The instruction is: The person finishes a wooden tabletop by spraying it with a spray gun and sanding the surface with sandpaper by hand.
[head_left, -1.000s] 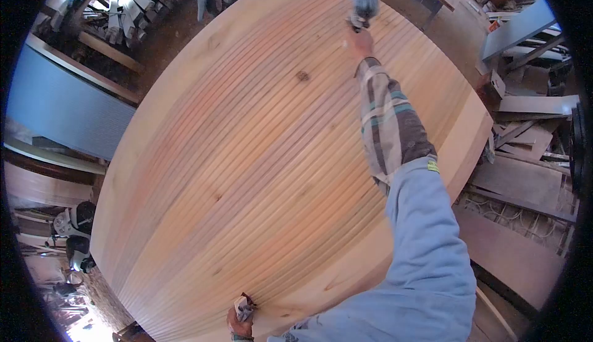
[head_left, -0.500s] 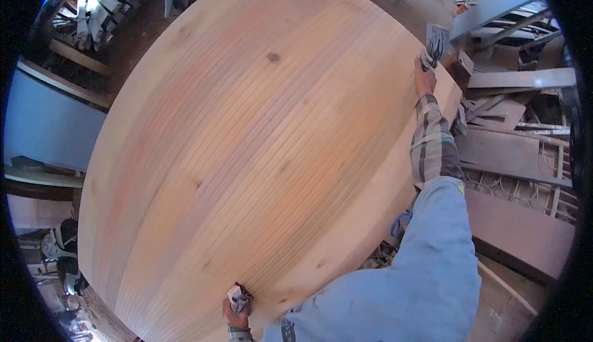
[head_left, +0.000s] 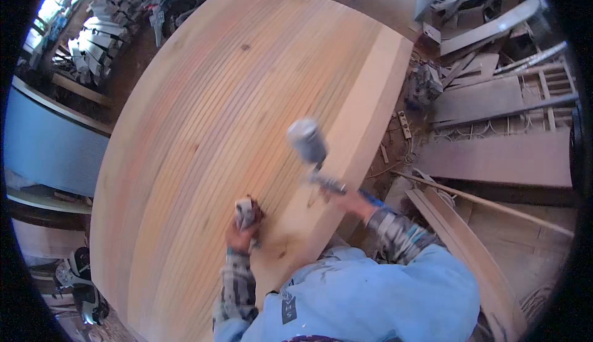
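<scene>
A large wooden panel [head_left: 204, 113] with fine grooves running along it fills the middle of the view. My left hand [head_left: 239, 236] is low over its near part, closed around a crumpled white and dark-brown wad [head_left: 246, 213]; I cannot tell whether it is cloth or sandpaper. In my right hand [head_left: 351, 201] is a spray gun [head_left: 330, 183] with a grey cup [head_left: 307, 141] on top, smeared by motion. The gun is above the panel's pale near edge. Blue, probably an air hose [head_left: 372, 199], shows by the right wrist.
Boards and frames [head_left: 494, 157] lean and lie along the right side. A long thin stick [head_left: 494, 203] crosses the floor there, near a power strip [head_left: 404, 125]. Stacked wood pieces [head_left: 92, 52] lie at the far left, and a motorbike [head_left: 80, 280] stands at the lower left.
My right hand has come back from the panel's far right edge toward me with the spray gun. My left hand has moved up over the panel with the wad. The view has shifted.
</scene>
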The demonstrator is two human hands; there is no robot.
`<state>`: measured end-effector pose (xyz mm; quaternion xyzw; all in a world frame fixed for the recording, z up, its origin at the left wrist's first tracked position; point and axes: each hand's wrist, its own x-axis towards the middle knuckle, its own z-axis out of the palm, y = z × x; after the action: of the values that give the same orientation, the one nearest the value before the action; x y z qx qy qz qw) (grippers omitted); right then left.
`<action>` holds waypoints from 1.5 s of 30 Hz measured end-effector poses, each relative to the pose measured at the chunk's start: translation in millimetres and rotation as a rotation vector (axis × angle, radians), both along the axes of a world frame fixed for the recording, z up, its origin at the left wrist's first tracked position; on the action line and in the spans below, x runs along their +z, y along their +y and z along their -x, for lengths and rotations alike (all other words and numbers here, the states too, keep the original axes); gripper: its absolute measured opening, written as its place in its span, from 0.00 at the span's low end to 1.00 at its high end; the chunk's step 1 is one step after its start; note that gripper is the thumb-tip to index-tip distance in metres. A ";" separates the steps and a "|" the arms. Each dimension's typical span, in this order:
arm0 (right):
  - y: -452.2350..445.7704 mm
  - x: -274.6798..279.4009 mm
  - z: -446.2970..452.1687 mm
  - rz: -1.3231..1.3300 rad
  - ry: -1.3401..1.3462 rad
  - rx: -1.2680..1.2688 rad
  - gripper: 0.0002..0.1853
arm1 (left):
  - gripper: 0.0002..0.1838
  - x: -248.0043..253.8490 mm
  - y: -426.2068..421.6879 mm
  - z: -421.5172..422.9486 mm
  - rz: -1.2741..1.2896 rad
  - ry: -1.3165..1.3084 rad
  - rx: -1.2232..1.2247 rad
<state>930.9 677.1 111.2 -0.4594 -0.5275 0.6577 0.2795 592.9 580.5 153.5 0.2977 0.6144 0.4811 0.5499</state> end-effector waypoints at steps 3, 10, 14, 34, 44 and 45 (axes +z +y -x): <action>-111.3 62.9 42.4 -0.164 0.111 0.112 0.17 | 0.29 9.6 20.0 -7.8 0.221 0.056 -0.148; -211.2 112.1 29.5 -0.137 0.078 0.243 0.19 | 0.20 19.6 -35.1 -59.4 -0.027 -0.372 0.055; -219.2 132.0 -9.1 -0.050 -0.262 0.257 0.16 | 0.12 1.0 -70.7 -62.1 0.127 -0.335 -0.142; -226.8 111.5 -184.1 0.303 -0.173 -0.717 0.23 | 0.21 -47.6 -35.2 -233.1 0.234 -0.039 -0.691; -266.3 16.3 -187.3 0.303 -0.292 -0.885 0.22 | 0.24 -88.2 -58.5 -196.7 0.330 -0.160 -0.557; -274.1 -2.8 -187.1 0.278 -0.358 -0.835 0.21 | 0.24 -92.9 -61.7 -192.0 0.349 -0.187 -0.540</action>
<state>1118.0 403.1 108.4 -0.7713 -0.2447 0.4639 0.3605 784.8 518.8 60.6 0.3055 0.5333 0.2307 0.7544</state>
